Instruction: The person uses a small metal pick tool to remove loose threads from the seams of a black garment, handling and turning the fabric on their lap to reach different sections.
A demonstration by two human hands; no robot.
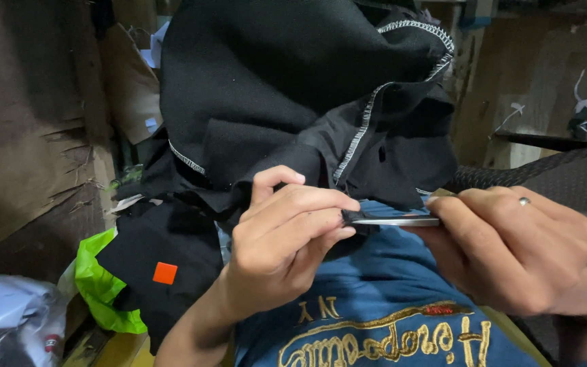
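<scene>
I am holding one slim metal tool (402, 221) in my right hand (511, 251), my grip closing around its handle; its long axis is lying nearly level, tip pointing left toward my left hand (283, 248). My left grip is pinching a small edge of the black garment (287, 95) at that tip. The cloth is matte and woven, piled in folds above my lap, with white overlock stitching (361, 132) running along its seams.
</scene>
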